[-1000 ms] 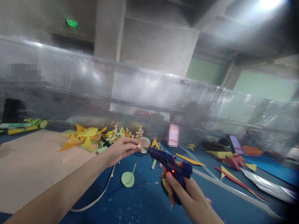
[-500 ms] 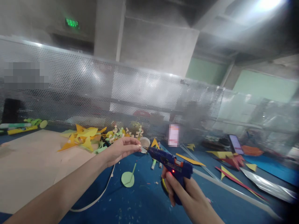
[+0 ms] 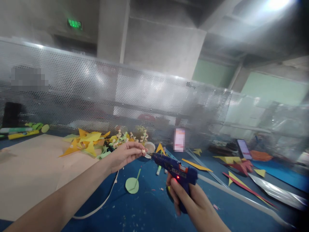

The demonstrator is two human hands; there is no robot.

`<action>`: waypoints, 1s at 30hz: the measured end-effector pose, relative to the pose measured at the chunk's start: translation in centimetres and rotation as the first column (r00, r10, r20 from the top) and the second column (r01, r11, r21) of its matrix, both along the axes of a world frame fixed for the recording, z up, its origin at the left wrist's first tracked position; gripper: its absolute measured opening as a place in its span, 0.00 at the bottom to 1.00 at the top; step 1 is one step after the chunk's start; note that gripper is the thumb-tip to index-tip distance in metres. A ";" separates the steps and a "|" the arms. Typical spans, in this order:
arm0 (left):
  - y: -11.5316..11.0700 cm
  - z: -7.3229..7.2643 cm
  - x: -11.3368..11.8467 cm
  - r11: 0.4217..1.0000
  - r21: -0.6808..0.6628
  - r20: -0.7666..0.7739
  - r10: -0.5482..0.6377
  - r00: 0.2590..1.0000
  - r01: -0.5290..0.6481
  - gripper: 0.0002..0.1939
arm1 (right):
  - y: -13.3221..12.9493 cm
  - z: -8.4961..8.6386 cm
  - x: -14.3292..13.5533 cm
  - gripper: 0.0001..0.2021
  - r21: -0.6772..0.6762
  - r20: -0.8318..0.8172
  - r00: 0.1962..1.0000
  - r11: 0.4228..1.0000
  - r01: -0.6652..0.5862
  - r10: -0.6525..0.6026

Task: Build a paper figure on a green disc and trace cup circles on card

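My right hand (image 3: pixel 184 196) grips a blue hot glue gun (image 3: pixel 176 167) by its handle, with a red light glowing on its side. A clear glue stick (image 3: pixel 231 190) trails from the gun's back end. Between the fingertips of my left hand (image 3: pixel 126 154) is a small pale piece (image 3: pixel 143 151), too small to name. The gun's nozzle points left at that piece, close to the fingertips; I cannot tell whether they touch. Below the hands, a round light green paper disc (image 3: pixel 132 186) with a thin green strip across it lies on the blue table (image 3: pixel 149 209).
Yellow and orange paper scraps (image 3: pixel 88 141) lie on a beige sheet (image 3: pixel 31 167) at left. Curled paper sprigs (image 3: pixel 123 137) stand behind my left hand. A phone (image 3: pixel 179 140) leans at the perforated metal screen (image 3: pixel 149 93). Coloured scraps (image 3: pixel 241 164) cover the right side.
The glue gun and my right hand have shifted very slightly left. The small pale piece shows a little more between my left fingertips. The rest looks the same.
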State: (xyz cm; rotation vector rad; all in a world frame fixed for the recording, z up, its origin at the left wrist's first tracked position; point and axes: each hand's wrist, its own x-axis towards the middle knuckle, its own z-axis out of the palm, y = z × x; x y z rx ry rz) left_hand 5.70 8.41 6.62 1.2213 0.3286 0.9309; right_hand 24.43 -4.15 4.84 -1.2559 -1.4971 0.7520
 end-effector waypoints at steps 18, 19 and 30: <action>0.1 -0.3 0.1 1.000 0.008 -0.034 -0.004 0.999 0.004 0.04 | -0.1 -0.7 0.2 0.22 0.022 0.123 0.989 0.997 0.076 -0.079; 0.2 -0.3 0.1 1.000 0.005 -0.035 -0.005 0.999 0.005 0.04 | 0.0 -0.8 0.3 0.22 0.027 0.134 0.987 0.996 0.090 -0.092; 0.2 -0.4 0.2 1.000 -0.003 -0.041 -0.016 0.999 0.015 0.04 | -0.2 -0.5 0.2 0.21 0.007 0.197 0.977 0.996 0.085 -0.085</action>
